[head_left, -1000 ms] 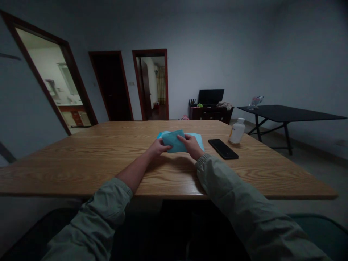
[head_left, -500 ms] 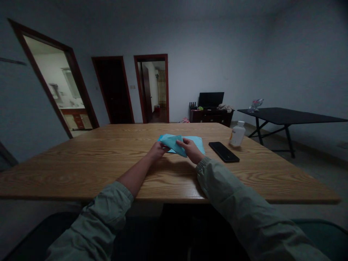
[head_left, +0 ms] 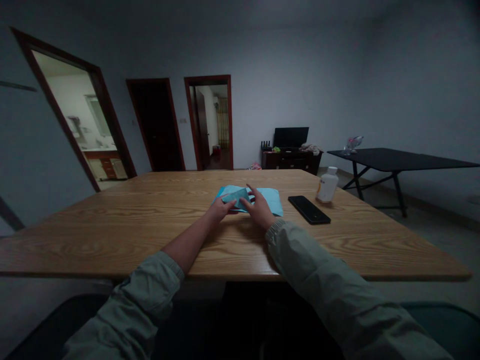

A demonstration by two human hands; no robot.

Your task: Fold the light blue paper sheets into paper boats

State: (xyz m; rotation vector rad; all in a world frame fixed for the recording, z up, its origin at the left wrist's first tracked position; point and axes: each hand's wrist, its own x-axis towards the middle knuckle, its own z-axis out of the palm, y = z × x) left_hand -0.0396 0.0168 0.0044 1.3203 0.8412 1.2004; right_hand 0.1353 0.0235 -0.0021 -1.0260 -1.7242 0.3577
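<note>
A small folded light-blue sheet [head_left: 237, 197], paper or thin cloth, is held up just above the wooden table. My left hand [head_left: 219, 209] is closed on its left end, thumb on top and fingers underneath. My right hand [head_left: 261, 209] grips the right end between thumb and fingers, with the index finger raised along the far edge. Under and behind the hands, more light-blue sheet material [head_left: 272, 197] lies flat on the table, its left part covered by the hands and the folded piece.
A black phone [head_left: 309, 209] lies to the right of my right hand. Beyond it stands a white bottle [head_left: 327, 185] with a white cap. The wooden table [head_left: 131, 225] stretches out on both sides. A black table [head_left: 397, 159] stands farther right, and a monitor [head_left: 291, 137] at the back wall.
The light-blue piece in my hands has become smaller and more compact, with its hanging right flap folded in. My right hand has shifted slightly left and its fingers have spread around the piece's end.
</note>
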